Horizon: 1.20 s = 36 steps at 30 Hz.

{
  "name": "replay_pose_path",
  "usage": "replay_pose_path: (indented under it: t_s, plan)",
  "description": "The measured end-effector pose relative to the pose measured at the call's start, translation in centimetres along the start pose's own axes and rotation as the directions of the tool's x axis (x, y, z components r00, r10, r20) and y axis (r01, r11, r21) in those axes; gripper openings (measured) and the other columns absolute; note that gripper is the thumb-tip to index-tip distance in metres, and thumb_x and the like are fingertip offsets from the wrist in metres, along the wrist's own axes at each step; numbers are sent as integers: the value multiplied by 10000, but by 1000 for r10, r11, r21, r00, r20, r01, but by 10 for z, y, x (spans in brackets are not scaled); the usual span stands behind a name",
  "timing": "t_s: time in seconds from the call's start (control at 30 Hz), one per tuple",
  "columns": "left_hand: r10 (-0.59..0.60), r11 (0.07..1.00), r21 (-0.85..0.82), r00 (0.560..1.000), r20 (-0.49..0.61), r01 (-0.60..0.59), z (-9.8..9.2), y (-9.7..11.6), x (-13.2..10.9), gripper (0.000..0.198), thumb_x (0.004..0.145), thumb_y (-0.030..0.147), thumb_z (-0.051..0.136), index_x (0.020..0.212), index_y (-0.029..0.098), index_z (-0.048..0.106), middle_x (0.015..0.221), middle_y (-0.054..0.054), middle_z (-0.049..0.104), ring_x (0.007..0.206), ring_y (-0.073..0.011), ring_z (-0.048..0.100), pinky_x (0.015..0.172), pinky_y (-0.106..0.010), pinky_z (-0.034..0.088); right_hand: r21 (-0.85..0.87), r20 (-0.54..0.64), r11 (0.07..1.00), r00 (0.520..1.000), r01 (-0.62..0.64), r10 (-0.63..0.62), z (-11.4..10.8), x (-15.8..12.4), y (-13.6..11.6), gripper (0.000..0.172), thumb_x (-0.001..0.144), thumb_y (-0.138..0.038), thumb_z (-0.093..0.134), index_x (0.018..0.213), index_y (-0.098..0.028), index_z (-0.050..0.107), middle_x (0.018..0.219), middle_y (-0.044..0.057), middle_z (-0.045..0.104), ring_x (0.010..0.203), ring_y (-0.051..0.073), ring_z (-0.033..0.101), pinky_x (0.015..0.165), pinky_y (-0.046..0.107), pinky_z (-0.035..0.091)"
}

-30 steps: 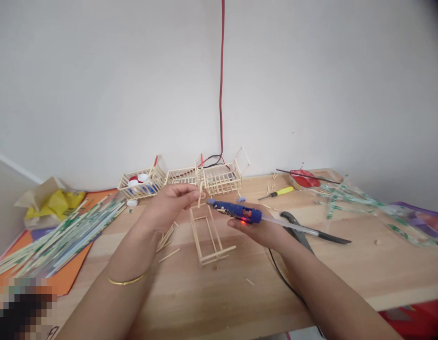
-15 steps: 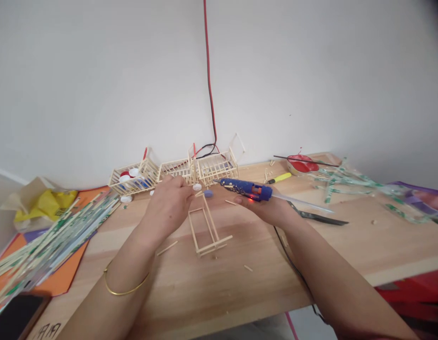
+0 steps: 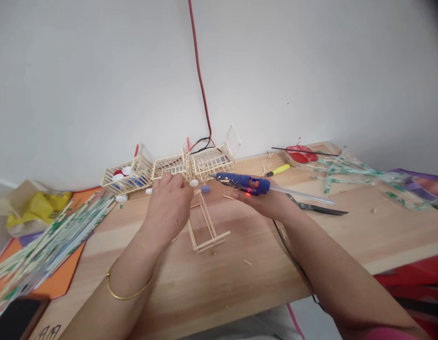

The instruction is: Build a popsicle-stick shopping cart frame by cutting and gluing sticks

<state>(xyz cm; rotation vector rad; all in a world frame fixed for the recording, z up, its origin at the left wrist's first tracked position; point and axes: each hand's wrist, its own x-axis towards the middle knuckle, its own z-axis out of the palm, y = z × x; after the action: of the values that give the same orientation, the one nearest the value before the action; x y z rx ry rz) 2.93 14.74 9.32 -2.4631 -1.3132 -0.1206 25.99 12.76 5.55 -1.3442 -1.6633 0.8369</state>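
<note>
My right hand [image 3: 266, 203] is wrapped round a blue hot glue gun [image 3: 243, 183], its nozzle pointing left and its red light glowing. A clear glue stick [image 3: 304, 194] sticks out of the gun's back. My left hand [image 3: 171, 203] is closed, knuckles up, at the far left end of a small frame of thin wooden sticks [image 3: 205, 245]. Its fingertips are hidden, so I cannot make out what they pinch. The frame lies on the table between my hands, with the nozzle beyond its far end.
Slatted stick crates [image 3: 214, 160] stand by the wall, one holding bottle caps [image 3: 127, 171]. Bundled sticks [image 3: 52, 250] and a phone [image 3: 21, 316] lie left. On the right are scissors [image 3: 321, 208], a yellow-handled knife [image 3: 278, 170], a red dish [image 3: 301, 156] and plastic wrappers [image 3: 360, 174].
The whole view has shifted slightly. My left hand has moved a little right relative to the stick frame, covering more of its far left end. The glue gun stays in my right hand.
</note>
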Motion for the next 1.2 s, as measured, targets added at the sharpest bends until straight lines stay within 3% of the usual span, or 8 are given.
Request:
replay_pose_path:
  t_s: [0.57,0.73,0.87,0.97,1.2]
  plan:
    - [24,999,-29,1000,2,-24,0,1,1,250,841,198,493,643,165,642,801,-115,554,818,-257,458,676,-383,361,-12,15,1000,1000,-16,17,1,0,1,374,738,-444,658,1076,-284,666,992,-13,709,884,233,664,805,367,540]
    - [36,969,-245,999,4,-34,-8,-12,1,230,864,213,466,772,164,671,771,-77,588,762,-204,500,711,-352,390,-38,16,999,1000,-20,21,0,0,1,372,717,-458,669,1044,-280,683,949,-5,717,869,242,668,768,351,549]
    - [-75,911,-411,995,-71,39,-21,-35,-5,220,858,220,462,836,166,674,805,-56,628,813,-187,548,772,-323,411,-49,25,998,999,-40,41,0,0,0,363,727,-456,661,1042,-278,685,955,1,718,863,249,672,745,335,553]
    - [-149,905,-407,989,-27,125,-26,-46,-8,198,825,212,480,792,174,671,793,-44,644,807,-185,562,767,-313,412,-50,31,997,998,-53,54,4,0,3,343,733,-453,656,1022,-269,685,935,-4,721,850,245,676,755,344,550]
    - [-73,898,-421,988,139,126,-15,-42,-4,206,737,138,482,700,186,678,715,-25,654,713,-170,565,675,-281,403,-85,47,996,998,-29,33,15,1,8,336,734,-467,650,984,-247,694,856,3,727,809,232,680,701,318,543]
